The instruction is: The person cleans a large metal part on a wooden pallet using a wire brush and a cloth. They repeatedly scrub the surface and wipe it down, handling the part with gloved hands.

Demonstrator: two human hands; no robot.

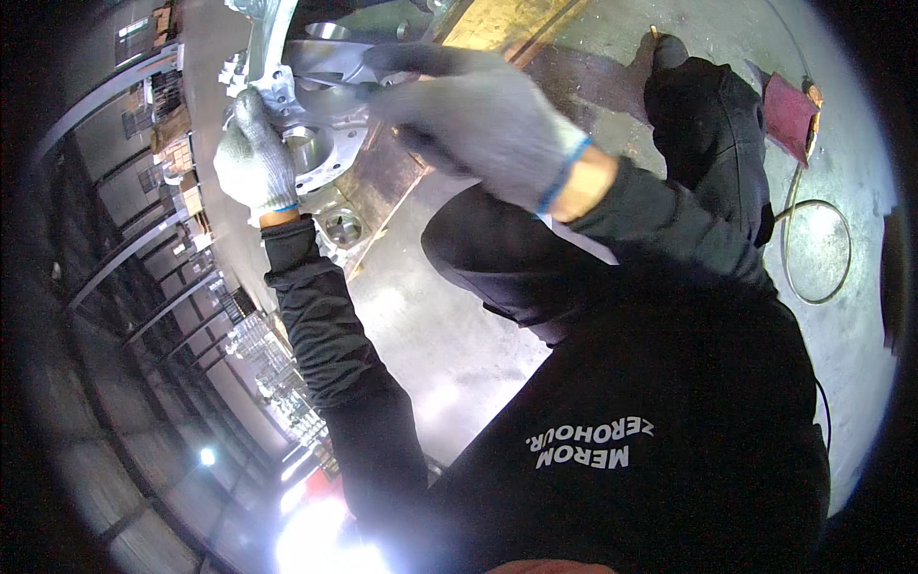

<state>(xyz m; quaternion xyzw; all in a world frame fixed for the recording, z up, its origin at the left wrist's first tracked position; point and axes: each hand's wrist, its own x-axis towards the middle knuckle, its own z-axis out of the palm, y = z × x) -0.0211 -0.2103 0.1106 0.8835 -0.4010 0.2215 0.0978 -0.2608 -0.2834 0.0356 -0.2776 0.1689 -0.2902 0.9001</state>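
Observation:
A silvery cast metal part (311, 148) with round bores and small bolt holes lies at the upper left. My left hand (251, 158), in a pale knit glove with a blue cuff edge, grips its near left edge, the thumb pointing up along it. My right hand (488, 120), gloved the same way, is smeared by motion just right of the part. Its fingers are curled toward the casting around something slim that I cannot make out. Another metal piece with a round opening (342, 228) sits below the part.
The casting rests over a brown board (382, 177), with a yellow surface (507, 29) beyond. My bent knee (478, 239) is close below my right hand. A dark red cloth-like piece (790, 120) and a looped hose (846, 253) lie on the grey floor at right. Stacked goods (268, 364) stand at left.

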